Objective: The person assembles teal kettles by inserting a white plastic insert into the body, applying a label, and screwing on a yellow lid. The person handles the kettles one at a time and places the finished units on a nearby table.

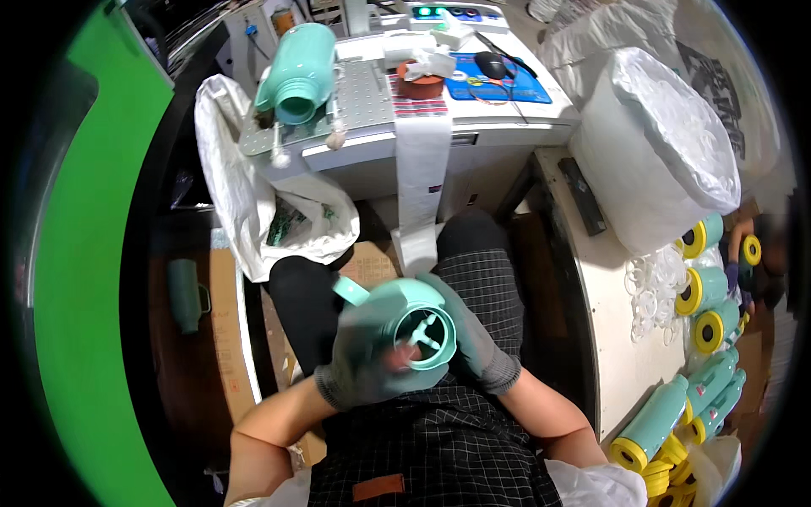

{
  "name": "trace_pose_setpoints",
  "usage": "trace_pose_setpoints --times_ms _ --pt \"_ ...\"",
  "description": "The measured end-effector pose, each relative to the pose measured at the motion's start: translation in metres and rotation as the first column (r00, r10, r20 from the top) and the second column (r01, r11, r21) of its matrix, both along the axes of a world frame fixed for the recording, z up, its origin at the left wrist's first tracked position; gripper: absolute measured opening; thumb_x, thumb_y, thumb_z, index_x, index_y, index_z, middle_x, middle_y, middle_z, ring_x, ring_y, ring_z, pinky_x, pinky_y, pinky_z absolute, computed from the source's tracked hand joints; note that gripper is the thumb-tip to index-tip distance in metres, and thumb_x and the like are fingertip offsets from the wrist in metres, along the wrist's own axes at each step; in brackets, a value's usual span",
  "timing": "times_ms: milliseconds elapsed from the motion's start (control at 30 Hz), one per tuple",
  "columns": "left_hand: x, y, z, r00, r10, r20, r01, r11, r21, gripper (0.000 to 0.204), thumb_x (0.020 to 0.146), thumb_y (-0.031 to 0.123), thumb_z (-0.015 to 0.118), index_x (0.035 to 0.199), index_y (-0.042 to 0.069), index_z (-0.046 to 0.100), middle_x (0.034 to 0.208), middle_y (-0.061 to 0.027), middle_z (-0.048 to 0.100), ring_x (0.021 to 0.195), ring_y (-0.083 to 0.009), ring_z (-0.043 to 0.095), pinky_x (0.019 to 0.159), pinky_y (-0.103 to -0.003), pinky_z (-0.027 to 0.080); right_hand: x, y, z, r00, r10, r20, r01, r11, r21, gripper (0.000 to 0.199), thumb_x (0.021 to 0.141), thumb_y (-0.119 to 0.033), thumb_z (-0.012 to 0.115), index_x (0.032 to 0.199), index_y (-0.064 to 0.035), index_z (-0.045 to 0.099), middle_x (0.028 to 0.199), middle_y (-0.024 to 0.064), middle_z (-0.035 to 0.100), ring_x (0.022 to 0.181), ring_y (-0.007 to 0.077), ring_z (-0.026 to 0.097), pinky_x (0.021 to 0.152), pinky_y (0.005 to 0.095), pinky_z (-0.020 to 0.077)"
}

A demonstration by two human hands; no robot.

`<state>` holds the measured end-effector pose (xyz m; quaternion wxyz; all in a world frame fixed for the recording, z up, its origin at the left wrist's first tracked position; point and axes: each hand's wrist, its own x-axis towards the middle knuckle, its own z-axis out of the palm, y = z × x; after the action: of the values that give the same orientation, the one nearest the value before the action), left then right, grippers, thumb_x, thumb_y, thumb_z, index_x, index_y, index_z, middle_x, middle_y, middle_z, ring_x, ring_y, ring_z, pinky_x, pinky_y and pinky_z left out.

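Note:
A mint-green plastic jug shell is held over my lap, its round mouth tipped up toward me and its handle sticking out to the upper left. My gloved right hand is wrapped round its right side. On the other side, my gloved left hand is against the shell, with its fingers smeared by motion near the mouth. A pale green branched plastic piece shows in the opening. Whether the left fingers grip that piece is too blurred to tell.
Another mint-green jug lies on the perforated plate ahead. A label strip hangs off the desk. White sacks stand left and right. Clear plastic rings and several yellow-ringed jugs cover the right bench. A green jug lies lower left.

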<state>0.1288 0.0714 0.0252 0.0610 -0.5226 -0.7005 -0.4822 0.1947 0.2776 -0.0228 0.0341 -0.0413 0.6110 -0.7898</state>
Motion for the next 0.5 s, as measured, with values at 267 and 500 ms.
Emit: trace_pose_setpoints --times_ms 267,500 --pt "-0.008 0.066 0.011 0.982 -0.050 0.181 0.095 0.964 -0.248 0.081 0.064 0.042 0.094 0.129 0.005 0.063 0.121 -0.0136 0.069 0.105 -0.0321 0.070 0.093 -0.044 0.054 0.070 0.048 0.045 0.848 -0.299 -0.438 0.520 0.633 0.574 0.024 0.090 -0.007 0.068 0.114 -0.0012 0.069 0.124 0.0177 0.068 0.105 0.0313 0.068 0.090 0.0385 0.0543" --pt "-0.012 0.103 0.025 0.868 -0.435 0.238 0.473 0.583 -0.660 0.118 0.067 0.048 0.090 0.159 0.006 0.029 0.114 -0.0148 0.066 0.109 -0.0291 0.064 0.100 -0.043 0.045 0.064 0.055 0.094 0.926 0.314 0.209 -0.258 0.123 0.958 0.025 0.084 -0.019 0.071 0.105 -0.0057 0.070 0.097 0.0130 0.071 0.085 0.0325 0.071 0.072 0.0416 0.0569"
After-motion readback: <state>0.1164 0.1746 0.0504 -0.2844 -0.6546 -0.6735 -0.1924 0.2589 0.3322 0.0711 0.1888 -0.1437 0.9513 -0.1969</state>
